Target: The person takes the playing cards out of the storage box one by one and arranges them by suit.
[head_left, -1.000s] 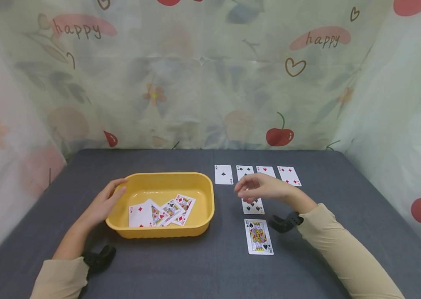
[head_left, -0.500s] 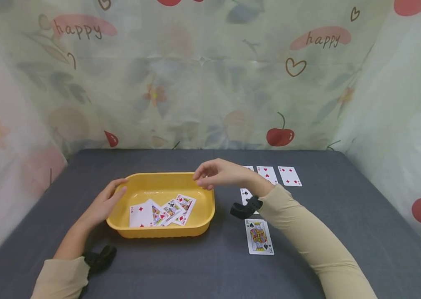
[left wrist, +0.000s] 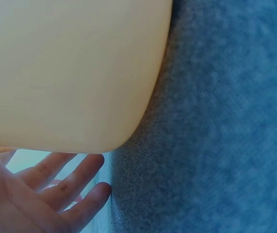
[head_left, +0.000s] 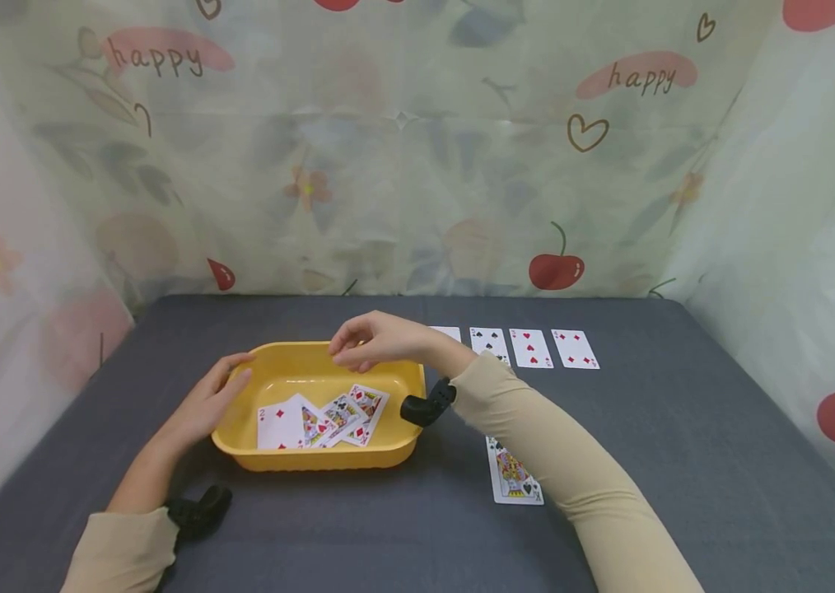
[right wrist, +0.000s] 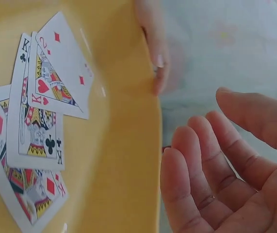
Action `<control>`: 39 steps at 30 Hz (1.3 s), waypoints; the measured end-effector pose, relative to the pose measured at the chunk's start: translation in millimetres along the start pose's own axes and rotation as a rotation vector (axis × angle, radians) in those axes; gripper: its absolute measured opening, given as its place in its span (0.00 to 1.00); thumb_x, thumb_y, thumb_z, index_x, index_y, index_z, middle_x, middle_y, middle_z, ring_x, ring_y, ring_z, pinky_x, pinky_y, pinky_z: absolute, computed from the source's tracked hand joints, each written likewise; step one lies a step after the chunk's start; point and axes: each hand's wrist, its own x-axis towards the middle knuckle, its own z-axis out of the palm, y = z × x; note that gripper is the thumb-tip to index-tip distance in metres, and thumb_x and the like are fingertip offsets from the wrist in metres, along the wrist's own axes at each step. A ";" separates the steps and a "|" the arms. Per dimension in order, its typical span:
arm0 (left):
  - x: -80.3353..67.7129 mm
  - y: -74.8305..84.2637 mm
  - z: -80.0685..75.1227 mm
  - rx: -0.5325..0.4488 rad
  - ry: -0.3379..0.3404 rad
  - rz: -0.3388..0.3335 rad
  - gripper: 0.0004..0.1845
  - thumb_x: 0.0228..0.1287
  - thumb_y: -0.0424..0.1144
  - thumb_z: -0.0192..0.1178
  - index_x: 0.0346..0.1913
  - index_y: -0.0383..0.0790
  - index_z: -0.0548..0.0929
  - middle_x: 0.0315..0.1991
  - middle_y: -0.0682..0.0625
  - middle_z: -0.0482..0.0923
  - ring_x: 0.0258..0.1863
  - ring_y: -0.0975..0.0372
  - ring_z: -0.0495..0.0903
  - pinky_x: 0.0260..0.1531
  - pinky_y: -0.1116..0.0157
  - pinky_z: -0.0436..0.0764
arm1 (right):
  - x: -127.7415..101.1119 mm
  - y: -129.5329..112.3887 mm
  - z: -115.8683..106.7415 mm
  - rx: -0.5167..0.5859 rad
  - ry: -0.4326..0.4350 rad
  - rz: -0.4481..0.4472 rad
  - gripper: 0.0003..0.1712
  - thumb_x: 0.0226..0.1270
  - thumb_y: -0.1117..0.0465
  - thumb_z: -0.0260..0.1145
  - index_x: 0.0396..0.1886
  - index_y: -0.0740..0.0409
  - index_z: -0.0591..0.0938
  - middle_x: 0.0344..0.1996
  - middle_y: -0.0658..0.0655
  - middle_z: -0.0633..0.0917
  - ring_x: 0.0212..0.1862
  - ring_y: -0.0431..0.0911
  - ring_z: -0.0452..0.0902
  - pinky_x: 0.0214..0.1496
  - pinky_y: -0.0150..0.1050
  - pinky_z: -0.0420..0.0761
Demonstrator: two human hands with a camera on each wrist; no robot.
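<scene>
Right hand (head_left: 376,340) hovers over the far rim of the yellow tub (head_left: 410,412), fingers (right wrist: 196,160) loosely curled and empty — no card in them. Left hand (head_left: 206,403) rests against the tub's left wall, fingers relaxed and slightly spread. Inside the tub lies a fanned heap of cards (head_left: 324,418) — a two of diamonds plus face cards. The tub sits on the grey tabletop (head_left: 684,428), left of a row of cards (head_left: 532,347) and a king of spades (head_left: 514,482).

Glossy plastic tray (head_left: 328,458), matt cloth tabletop (head_left: 684,445)
</scene>
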 end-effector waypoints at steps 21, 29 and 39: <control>0.6 -0.1 -0.7 0.012 -0.004 -0.014 0.34 0.72 0.59 0.36 0.70 0.38 0.53 0.70 0.32 0.50 0.64 0.41 0.58 0.62 0.39 0.57 | 63.1 7.4 37.8 -0.015 -0.075 0.101 0.19 0.61 0.64 0.64 0.52 0.63 0.78 0.36 0.53 0.82 0.35 0.38 0.77 0.42 0.32 0.80; -0.3 -0.6 -1.6 0.003 -0.001 -0.003 0.34 0.72 0.57 0.36 0.70 0.38 0.53 0.70 0.32 0.51 0.65 0.40 0.57 0.62 0.38 0.57 | 74.8 11.9 49.9 -0.009 -0.115 0.153 0.17 0.59 0.64 0.66 0.48 0.61 0.77 0.29 0.49 0.78 0.27 0.39 0.73 0.34 0.31 0.78; 1.0 -1.2 -0.6 -0.004 -0.008 -0.006 0.34 0.72 0.58 0.37 0.70 0.39 0.53 0.70 0.33 0.50 0.64 0.41 0.58 0.63 0.39 0.57 | 79.3 17.9 60.1 -0.154 -0.074 0.177 0.16 0.55 0.61 0.70 0.43 0.57 0.79 0.28 0.48 0.74 0.26 0.38 0.70 0.29 0.27 0.74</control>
